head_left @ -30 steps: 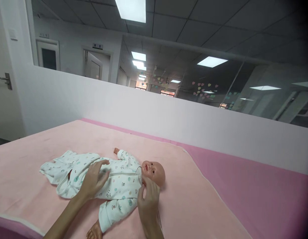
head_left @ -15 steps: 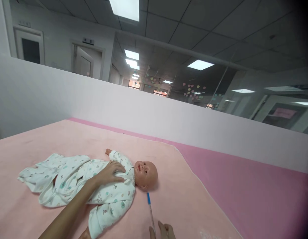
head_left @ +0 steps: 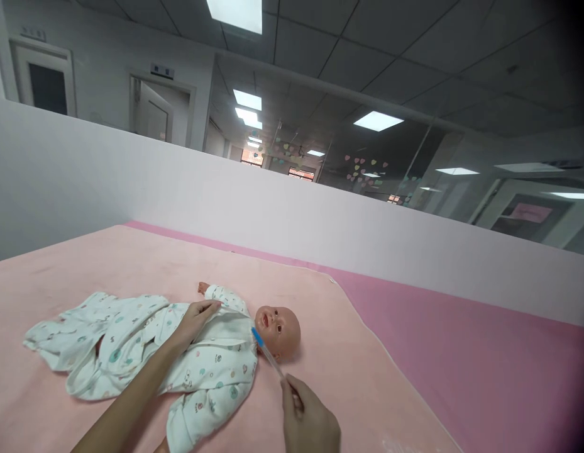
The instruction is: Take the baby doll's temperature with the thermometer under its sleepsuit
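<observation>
A baby doll (head_left: 278,330) lies on its back, head to the right, dressed in a white printed romper (head_left: 214,377). My left hand (head_left: 197,318) is at the doll's chest, its fingers closed on the front edge of the romper, which is lifted a little. In my right hand (head_left: 308,409), thumb and fingers pinch one end of a thin clear thermometer (head_left: 268,353) with a blue end. That blue end points up and left, by the doll's neck and the romper's collar; whether it touches them I cannot tell.
Under the doll lies a pale pink blanket (head_left: 358,377) over a darker pink mat (head_left: 442,333). A low white wall (head_left: 235,195) runs behind, with glass above its right part. Doors (head_left: 154,113) stand beyond it on the left.
My right hand has come up and forward, bringing the thermometer's blue end from beside the head to the collar. My left hand has gone from resting spread on the chest to gripping the romper's edge.
</observation>
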Available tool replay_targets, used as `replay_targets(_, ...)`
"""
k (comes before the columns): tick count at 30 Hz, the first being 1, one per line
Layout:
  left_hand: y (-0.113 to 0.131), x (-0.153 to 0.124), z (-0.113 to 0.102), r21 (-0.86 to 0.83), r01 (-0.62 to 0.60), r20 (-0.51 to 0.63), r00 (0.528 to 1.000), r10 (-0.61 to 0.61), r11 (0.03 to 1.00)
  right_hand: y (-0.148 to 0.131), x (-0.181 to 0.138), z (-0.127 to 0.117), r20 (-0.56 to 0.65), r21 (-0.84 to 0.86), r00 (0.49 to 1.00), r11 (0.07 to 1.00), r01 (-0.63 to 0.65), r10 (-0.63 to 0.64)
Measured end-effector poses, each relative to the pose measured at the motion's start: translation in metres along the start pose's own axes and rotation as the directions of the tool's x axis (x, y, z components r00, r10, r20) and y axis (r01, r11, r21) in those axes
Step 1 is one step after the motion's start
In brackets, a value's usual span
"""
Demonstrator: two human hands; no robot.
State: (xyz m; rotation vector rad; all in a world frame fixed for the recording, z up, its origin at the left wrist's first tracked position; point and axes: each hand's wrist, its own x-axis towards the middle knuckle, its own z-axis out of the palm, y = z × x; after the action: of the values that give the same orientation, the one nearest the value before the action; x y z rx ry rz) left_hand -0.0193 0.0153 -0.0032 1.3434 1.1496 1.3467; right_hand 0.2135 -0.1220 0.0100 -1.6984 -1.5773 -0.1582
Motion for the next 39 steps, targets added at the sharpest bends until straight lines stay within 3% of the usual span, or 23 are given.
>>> replay_targets(3, -0.001, 0.001, 0.0, -0.069, 0.054, -0.016, 0.998, -0.055, 0.996, -0.033, 0.024, 0.022, 0.121, 0.054, 0.974, 0.981, 0.184, -0.19)
replay_targets(8, -0.002, 0.001, -0.001, -0.198, 0.073, 0.044, 0.997, -0.066, 0.977, -0.072, 0.057, 0.075, 0.341, -0.154, 0.923, 0.959, 0.239, -0.176)
replay_targets(13, -0.004, 0.0, 0.0, -0.166, 0.005, 0.087, 0.996, 0.009, 0.986, -0.086, 0.077, 0.114, 0.475, -0.203, 0.862, 0.931, 0.305, -0.179)
replay_targets(19, 0.004, 0.004, -0.002, -0.058, -0.006, 0.107, 0.994, 0.012, 0.998, -0.078, 0.086, 0.124, 0.52, -0.135, 0.819, 0.924, 0.358, -0.242)
replay_targets(22, 0.013, 0.022, -0.012, 0.156, -0.154, 0.142, 0.981, 0.132, 0.976, -0.08, 0.085, 0.12, 0.517, -0.148, 0.808, 0.9, 0.41, -0.283)
replay_targets(25, 0.015, 0.053, -0.018, 0.433, -0.321, 0.194, 0.946, 0.261, 0.842, -0.087, 0.083, 0.117, 0.536, -0.209, 0.803, 0.88, 0.426, -0.262)
replay_targets(27, 0.009, 0.075, -0.017, 0.615, -0.384, 0.235, 0.923, 0.304, 0.689, -0.09, 0.082, 0.117, 0.549, -0.227, 0.799, 0.876, 0.426, -0.246)
replay_targets(30, -0.007, 0.096, -0.009, 0.819, -0.408, 0.386, 0.912, 0.138, 0.404, -0.091, 0.081, 0.118, 0.553, -0.231, 0.799, 0.878, 0.418, -0.235)
replay_targets(33, -0.02, 0.097, -0.001, 0.853, -0.406, 0.401, 0.912, 0.085, 0.328, -0.087, 0.081, 0.12, 0.545, -0.235, 0.812, 0.892, 0.385, -0.208)
replay_targets(39, -0.007, 0.07, 0.0, 0.899, -0.398, 0.34, 0.897, 0.283, 0.182, -0.081, 0.081, 0.132, 0.479, -0.211, 0.865, 0.937, 0.279, -0.149)
